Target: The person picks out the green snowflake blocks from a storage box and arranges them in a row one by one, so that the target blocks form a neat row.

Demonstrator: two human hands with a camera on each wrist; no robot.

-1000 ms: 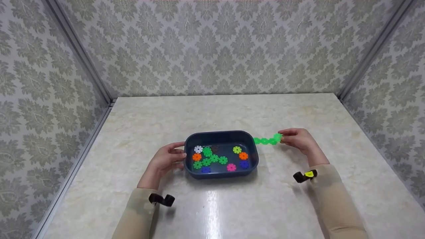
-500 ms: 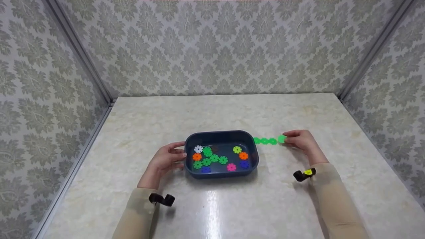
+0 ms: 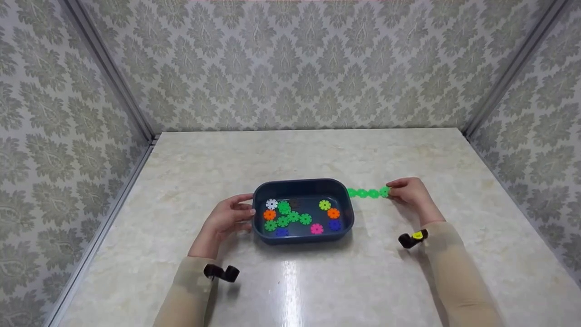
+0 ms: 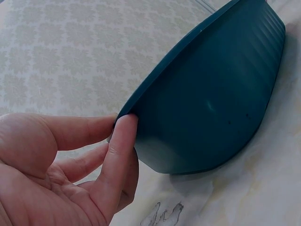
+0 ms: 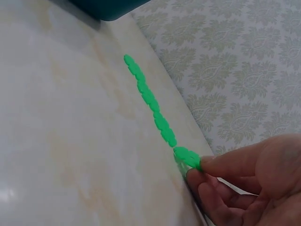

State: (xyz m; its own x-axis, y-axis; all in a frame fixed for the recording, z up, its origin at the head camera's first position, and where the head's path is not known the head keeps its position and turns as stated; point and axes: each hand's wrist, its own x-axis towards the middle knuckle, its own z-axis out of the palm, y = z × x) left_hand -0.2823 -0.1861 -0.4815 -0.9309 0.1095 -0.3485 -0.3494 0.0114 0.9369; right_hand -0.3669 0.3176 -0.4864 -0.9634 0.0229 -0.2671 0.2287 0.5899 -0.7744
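A dark blue plastic bin stands mid-table with several notched discs in it. My left hand pinches the bin's left rim between thumb and fingers, clearer in the left wrist view, where the bin's wall fills the right side. Right of the bin lies a row of bright green notched discs, nearly straight. At the row's right end my right hand pinches a green notched disc by its edge between thumb and finger. In the right wrist view this disc is tilted, its edge right at the row's last disc.
Inside the bin lie several green discs, a white disc, a pink disc and orange, yellow, blue and brown ones. A patterned wall rises behind the pale marbled table.
The right hand has shifted slightly right with its green disc, off the top of the row. The disc has lowered to the row's right end. The left hand and bin stay put.
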